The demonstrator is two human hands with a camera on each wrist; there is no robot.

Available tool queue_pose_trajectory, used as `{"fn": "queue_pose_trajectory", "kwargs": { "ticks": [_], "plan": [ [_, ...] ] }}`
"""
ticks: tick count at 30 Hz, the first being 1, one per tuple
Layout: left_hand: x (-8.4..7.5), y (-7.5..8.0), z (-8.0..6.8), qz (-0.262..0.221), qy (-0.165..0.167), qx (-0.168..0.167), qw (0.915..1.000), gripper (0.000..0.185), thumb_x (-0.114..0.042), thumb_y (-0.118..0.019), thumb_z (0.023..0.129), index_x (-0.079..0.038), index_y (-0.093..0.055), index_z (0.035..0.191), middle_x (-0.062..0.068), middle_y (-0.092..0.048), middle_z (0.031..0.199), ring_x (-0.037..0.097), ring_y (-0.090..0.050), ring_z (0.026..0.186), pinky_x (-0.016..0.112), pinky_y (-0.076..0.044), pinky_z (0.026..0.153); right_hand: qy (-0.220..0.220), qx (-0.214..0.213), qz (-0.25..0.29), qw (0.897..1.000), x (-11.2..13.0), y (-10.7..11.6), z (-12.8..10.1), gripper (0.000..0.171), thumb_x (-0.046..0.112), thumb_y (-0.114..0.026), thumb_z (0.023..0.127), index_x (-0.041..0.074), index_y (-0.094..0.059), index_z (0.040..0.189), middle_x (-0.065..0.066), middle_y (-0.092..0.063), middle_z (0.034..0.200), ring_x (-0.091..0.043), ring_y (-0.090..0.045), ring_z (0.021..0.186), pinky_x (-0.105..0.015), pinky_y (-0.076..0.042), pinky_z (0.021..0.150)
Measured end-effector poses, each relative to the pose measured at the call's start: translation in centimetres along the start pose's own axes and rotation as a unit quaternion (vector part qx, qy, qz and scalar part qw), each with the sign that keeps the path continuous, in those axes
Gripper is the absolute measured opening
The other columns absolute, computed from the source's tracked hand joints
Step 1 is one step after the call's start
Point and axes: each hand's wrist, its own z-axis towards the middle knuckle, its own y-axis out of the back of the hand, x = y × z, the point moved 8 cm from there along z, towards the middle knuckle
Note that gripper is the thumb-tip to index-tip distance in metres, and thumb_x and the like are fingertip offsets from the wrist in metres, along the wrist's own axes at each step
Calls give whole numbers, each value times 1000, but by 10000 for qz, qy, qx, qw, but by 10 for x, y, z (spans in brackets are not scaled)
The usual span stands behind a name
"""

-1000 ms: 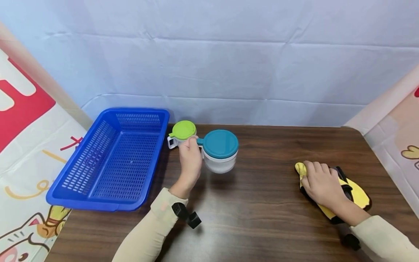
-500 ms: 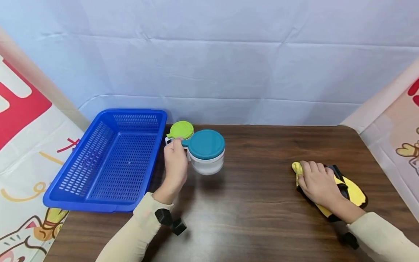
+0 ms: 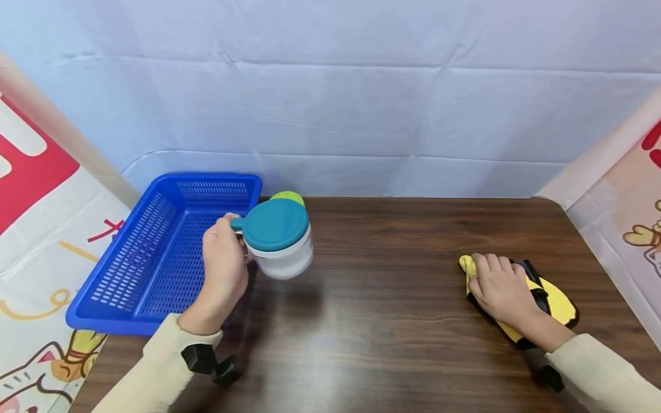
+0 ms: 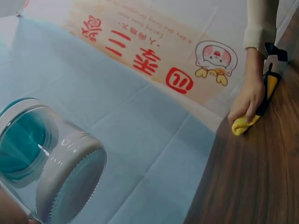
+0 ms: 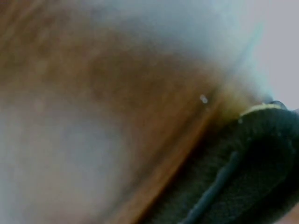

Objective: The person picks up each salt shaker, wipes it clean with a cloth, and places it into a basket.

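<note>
Left hand [image 3: 222, 264]: fingers curled round the jar [image 3: 279, 244] on its handle side, thumb uppermost beside the tab of the teal lid [image 3: 276, 223]. Jar is immediately right of these fingers, held above the worktop [image 3: 382, 321], shadow on the wood below. Lid on, facing up; slight lean hard to judge. Left wrist view gives the jar's underside: see-through wall, whitish band, ridged base edge.

Green lid [image 3: 288, 197]: just beyond the jar as seen from the left fingers, mostly hidden by it.

Basket [image 3: 113, 325]: blue, perforated, on the left of the left fingers and reaching farther out than them. Hand overlaps its right side in the head view; contact cannot be told.

Right hand [image 3: 503, 289]: well to the right of the left fingers; its own fingers bend down over the bundle [image 3: 562, 304] and grip its yellow end. Bundle is yellow and black, on the worktop under these fingers; yellow roll sticks out just left of them, remainder extends to their right. Right wrist view blurred, dark fabric at lower right.

Left sleeve [image 3: 150, 367] and right sleeve [image 3: 601, 367] behind the fingers, both cream. Sheet [image 3: 330, 103]: pale, beyond both sets of fingers, past the worktop's far edge
</note>
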Motion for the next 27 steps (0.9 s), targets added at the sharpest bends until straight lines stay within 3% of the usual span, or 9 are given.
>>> {"fn": "queue_pose_trajectory", "kwargs": {
  "ticks": [14, 27],
  "plan": [
    [-33, 28, 18, -3, -430, 192, 9989, 49, -13, -28, 107, -14, -35, 59, -6, -32, 49, 7, -26, 41, 25, -18, 42, 74, -16, -33, 10000, 1, 2, -1, 41, 15, -56, 93, -5, -45, 127, -27, -54, 110, -46, -52, 95, -58, -38, 71],
    [-47, 56, 45, -169, -108, 49, 9998, 47, -16, -27, 108, -12, -45, 65, -3, -41, 52, 11, -35, 40, 22, -29, 40, -93, 179, 20, 9998, 0, 1, -1, 40, 15, -56, 95, -6, -45, 127, -28, -53, 112, -47, -51, 99, -59, -38, 74]
  ]
}}
